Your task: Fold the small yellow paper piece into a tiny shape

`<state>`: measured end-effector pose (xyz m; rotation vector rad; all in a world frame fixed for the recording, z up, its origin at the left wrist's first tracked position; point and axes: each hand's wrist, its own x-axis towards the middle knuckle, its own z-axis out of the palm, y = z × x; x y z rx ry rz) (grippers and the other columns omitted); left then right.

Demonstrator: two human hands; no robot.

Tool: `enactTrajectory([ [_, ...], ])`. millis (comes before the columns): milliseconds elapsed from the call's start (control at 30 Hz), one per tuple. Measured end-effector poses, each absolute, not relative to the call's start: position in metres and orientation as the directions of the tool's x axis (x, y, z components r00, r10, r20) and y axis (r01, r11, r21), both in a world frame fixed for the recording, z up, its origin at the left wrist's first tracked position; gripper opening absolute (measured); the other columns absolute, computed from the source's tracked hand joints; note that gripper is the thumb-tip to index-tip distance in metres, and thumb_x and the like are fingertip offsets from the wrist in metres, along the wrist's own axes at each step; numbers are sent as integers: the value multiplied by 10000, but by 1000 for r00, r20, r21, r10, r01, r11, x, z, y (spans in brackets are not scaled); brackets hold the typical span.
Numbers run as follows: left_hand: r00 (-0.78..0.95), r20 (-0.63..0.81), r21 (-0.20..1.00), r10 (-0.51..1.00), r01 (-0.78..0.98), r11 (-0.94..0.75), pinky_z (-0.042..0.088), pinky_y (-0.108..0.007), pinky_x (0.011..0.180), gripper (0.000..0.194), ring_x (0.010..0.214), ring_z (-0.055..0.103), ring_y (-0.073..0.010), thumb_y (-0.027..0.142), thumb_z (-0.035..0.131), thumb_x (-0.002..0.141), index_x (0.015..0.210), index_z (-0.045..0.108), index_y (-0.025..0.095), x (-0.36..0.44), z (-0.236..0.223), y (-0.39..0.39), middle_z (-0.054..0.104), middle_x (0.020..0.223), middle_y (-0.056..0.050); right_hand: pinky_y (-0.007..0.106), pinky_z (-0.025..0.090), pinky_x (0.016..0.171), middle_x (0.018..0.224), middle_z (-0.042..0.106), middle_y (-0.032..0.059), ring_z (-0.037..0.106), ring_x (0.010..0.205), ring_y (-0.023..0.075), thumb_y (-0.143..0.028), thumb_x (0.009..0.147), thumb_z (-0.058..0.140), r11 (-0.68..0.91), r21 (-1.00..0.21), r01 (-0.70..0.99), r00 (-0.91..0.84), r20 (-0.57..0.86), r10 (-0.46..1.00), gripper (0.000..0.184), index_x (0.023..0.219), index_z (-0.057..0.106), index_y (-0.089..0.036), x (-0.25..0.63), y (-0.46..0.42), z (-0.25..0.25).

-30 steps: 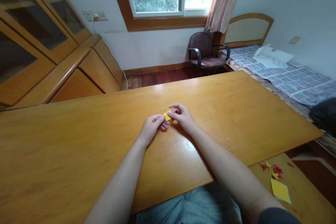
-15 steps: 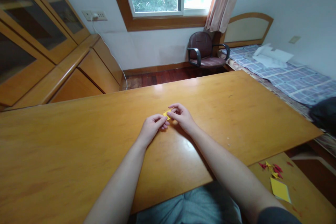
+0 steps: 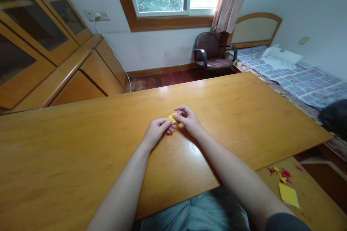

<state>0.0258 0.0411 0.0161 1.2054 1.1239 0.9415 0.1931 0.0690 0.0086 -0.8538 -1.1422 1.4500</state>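
Note:
Between my two hands is a small piece of folded yellow paper (image 3: 172, 118), held just above the wooden table (image 3: 81, 151). My left hand (image 3: 158, 130) pinches its left edge between thumb and fingers, with the lower fingers curled beneath. On the opposite side, my right hand (image 3: 188, 120) is closed on the paper's right edge, thumb on top and index finger arched. Fingers cover much of the paper, so its exact fold is hidden.
A lower surface (image 3: 320, 202) at the right holds a stack of yellow paper squares (image 3: 288, 195) and several small red and yellow folded paper pieces (image 3: 284, 175). Beyond the table stand a brown armchair (image 3: 213, 52) and a bed (image 3: 303, 75); a cabinet (image 3: 54, 50) is at the left.
Both hands keep their grip on the yellow paper. Only slight shifts of the thumbs show; the left thumb slid a little over the paper and back.

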Motion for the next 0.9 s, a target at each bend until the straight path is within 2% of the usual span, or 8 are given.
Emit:
enactTrajectory([
  [667, 155, -116, 992, 981, 69, 106, 504, -256, 635, 357, 630, 638, -141, 507, 711, 788, 760, 728, 152, 28, 11, 41, 746, 762, -66, 273, 439, 664, 678, 592, -56, 555, 634, 108, -348, 692, 807, 24, -954, -300, -184, 83, 979, 371, 977, 617, -206, 191, 69, 7],
  [900, 125, -114, 992, 986, 61, 107, 494, -260, 617, 356, 609, 634, -145, 505, 730, 761, 710, 707, 153, 29, 13, 40, 735, 720, -61, 258, 430, 645, 728, 608, -55, 553, 647, 103, -334, 665, 825, -29, -949, -314, -260, 56, 964, 522, 1123, 600, -223, 192, 70, 6],
])
